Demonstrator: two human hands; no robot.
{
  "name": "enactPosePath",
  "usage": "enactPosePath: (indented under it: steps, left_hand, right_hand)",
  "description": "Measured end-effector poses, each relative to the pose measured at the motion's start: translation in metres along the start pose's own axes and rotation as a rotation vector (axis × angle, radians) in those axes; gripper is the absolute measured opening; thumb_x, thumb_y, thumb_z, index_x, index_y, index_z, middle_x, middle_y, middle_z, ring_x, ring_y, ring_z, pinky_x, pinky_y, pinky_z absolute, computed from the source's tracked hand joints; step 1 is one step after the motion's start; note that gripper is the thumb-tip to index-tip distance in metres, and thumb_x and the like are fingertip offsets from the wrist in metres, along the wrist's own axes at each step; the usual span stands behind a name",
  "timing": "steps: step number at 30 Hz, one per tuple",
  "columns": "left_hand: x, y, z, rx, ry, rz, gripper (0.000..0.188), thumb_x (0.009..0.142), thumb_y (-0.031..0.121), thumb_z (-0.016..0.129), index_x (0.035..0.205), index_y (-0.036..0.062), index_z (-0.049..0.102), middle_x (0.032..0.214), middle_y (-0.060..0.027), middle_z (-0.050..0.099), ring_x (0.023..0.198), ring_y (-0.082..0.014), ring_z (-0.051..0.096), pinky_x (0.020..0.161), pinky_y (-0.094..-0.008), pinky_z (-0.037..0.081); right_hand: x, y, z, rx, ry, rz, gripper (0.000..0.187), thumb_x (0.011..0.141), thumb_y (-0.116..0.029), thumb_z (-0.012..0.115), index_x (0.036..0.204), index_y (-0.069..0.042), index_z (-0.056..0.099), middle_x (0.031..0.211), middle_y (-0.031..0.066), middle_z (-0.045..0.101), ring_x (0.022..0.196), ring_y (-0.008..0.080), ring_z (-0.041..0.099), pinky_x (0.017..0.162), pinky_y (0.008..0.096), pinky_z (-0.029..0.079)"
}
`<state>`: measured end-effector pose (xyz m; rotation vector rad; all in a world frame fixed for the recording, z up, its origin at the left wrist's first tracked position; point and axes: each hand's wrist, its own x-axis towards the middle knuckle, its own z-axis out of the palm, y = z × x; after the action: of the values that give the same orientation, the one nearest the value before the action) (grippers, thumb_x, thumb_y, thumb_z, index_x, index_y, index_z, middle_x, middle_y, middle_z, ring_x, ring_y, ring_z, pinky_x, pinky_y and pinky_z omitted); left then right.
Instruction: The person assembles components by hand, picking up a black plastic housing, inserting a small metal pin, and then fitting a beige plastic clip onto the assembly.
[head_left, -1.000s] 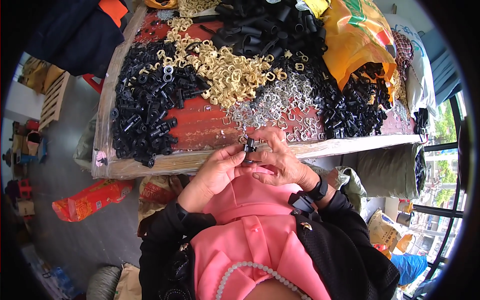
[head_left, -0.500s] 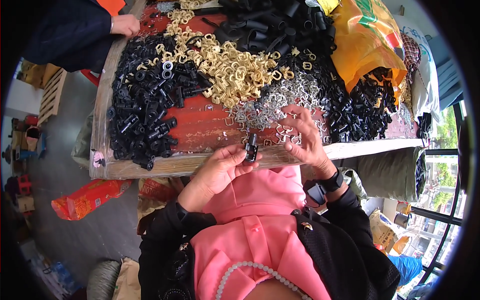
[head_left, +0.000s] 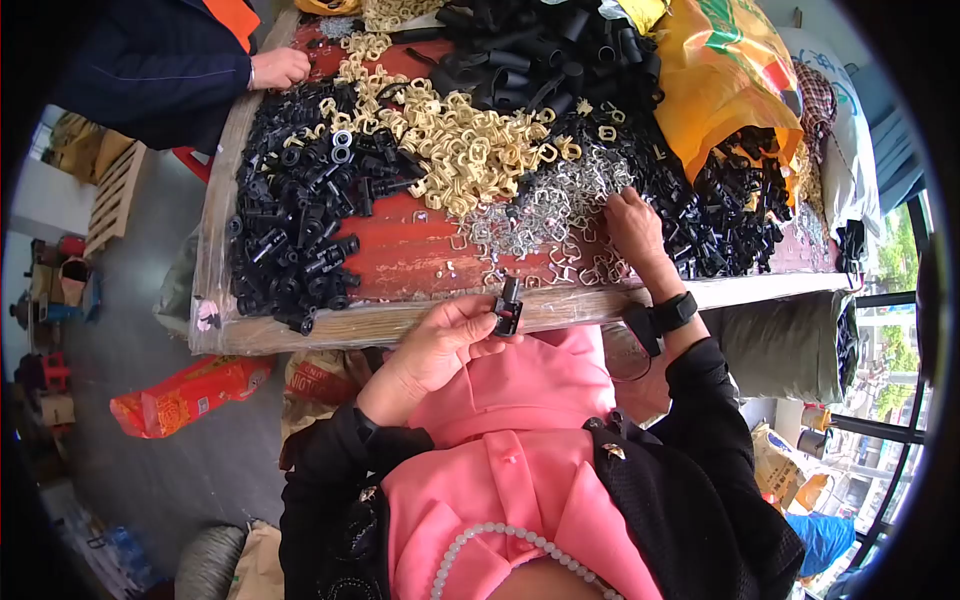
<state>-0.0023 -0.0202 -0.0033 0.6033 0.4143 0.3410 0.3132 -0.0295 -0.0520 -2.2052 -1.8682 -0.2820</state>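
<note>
My left hand (head_left: 440, 343) is closed around a small black plastic fitting (head_left: 508, 312), held upright between thumb and fingers at the table's front edge. A short round post sticks up from its squarish lower part. My right hand (head_left: 637, 232) is over the right side of a pile of thin silver wire clips (head_left: 545, 210), beside small black plastic parts (head_left: 720, 215). Its fingers are drawn together, pointing down; what they pinch, if anything, is hidden. Past the silver clips lies a heap of cream plastic rings (head_left: 470, 150).
Black tubular fittings (head_left: 295, 235) cover the table's left; larger black tubes (head_left: 540, 60) lie at the back. An orange bag (head_left: 730, 80) spills black parts on the right. A co-worker's hand (head_left: 280, 69) rests at the far left edge. A red bag (head_left: 185, 395) is below.
My right hand has moved right and away from me, from open over the silver clips to drawn-together fingers among them. My left hand still holds the fitting. The co-worker's hand shifted slightly right.
</note>
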Motion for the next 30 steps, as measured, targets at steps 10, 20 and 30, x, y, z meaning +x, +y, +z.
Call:
enactPosePath:
  steps: [10,20,30]
  left_hand:
    - [0.000,-0.004,-0.007,0.017,0.009,0.020,0.027,0.082,0.016,0.050,0.105,0.0005,0.050,0.098,-0.0106,0.056,0.086,-0.0175,0.056,0.071,-0.0226,0.047]
    - [0.010,-0.004,-0.014,-0.042,0.053,0.063,0.027,0.083,0.015,0.050,0.106,0.0014,0.050,0.100,-0.0129,0.056,0.086,-0.0199,0.057,0.071,-0.0252,0.046]
    - [0.013,-0.007,-0.010,-0.111,0.039,0.148,0.028,0.082,0.017,0.050,0.106,0.0017,0.049,0.099,-0.0130,0.056,0.091,-0.0219,0.055,0.079,-0.0305,0.043]
  right_hand:
    - [-0.011,-0.005,-0.026,0.503,-0.017,-0.113,0.010,0.071,-0.002,0.053,0.081,-0.002,0.051,0.072,0.0092,0.053,0.065,0.0235,0.056,0.056,0.0310,0.045]
    - [-0.023,-0.077,-0.043,1.585,-0.367,0.300,0.008,0.084,-0.005,0.046,0.090,-0.003,0.050,0.078,0.0017,0.056,0.068,0.0074,0.056,0.058,0.0192,0.045]
    - [-0.033,-0.122,-0.057,1.551,-0.508,0.039,0.011,0.085,-0.003,0.043,0.093,-0.002,0.050,0.085,0.0018,0.056,0.074,0.0122,0.058,0.064,0.0226,0.046]
